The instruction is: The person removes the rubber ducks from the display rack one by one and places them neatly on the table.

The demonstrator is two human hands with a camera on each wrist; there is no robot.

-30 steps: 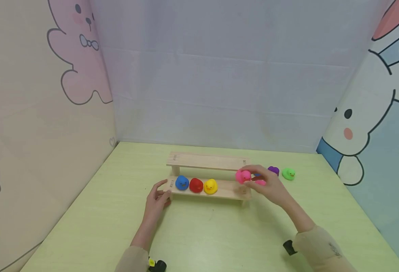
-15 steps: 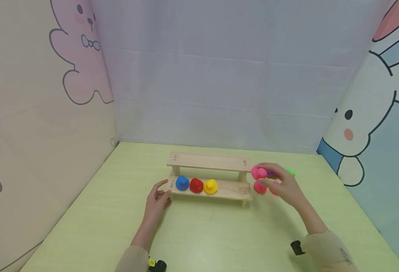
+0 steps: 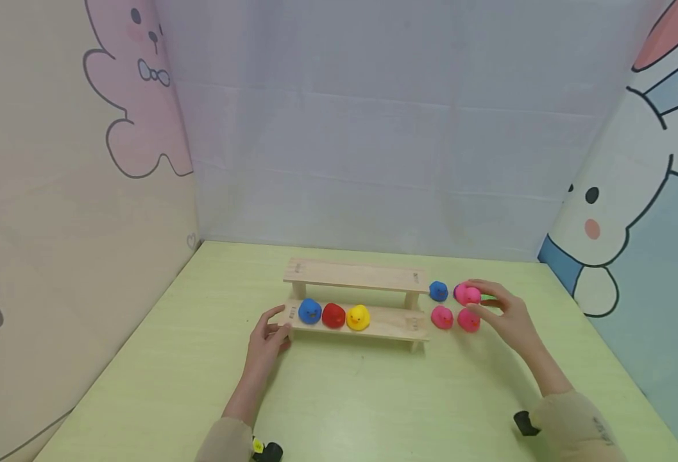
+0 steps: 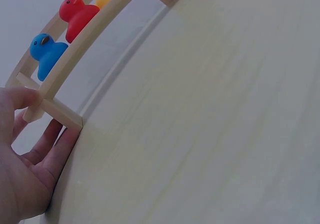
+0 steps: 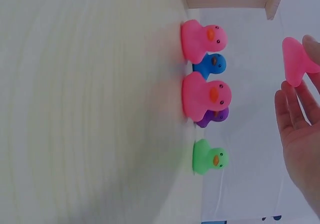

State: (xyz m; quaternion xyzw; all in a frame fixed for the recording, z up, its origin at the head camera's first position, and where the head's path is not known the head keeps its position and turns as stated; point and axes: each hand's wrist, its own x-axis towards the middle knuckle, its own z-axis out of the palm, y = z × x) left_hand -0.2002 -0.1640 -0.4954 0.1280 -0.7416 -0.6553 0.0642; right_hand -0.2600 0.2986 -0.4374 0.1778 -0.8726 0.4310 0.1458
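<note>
A two-tier wooden stand (image 3: 393, 319) bears a blue duck (image 3: 310, 311), a red duck (image 3: 333, 315) and a yellow duck (image 3: 358, 317) on its lower step. My left hand (image 3: 265, 340) grips the left end of that step, the thumb at the board and fingers about the leg (image 4: 62, 115). Off the stand's right end, my right hand (image 3: 506, 316) pinches a pink rubber duck (image 5: 296, 61) between thumb and fingers. The right wrist view shows this duck raised well above the table.
Right of the stand, two pink ducks (image 3: 442, 317) (image 5: 206, 96), a blue duck (image 3: 439, 291), a purple duck (image 5: 216, 116) and a green duck (image 5: 209, 157) stand on the table (image 3: 339, 398). A curtain (image 3: 367, 160) hangs behind the table.
My right hand has moved right with the pink duck, from over the step's right end to over the loose ducks. My left hand stays on the stand.
</note>
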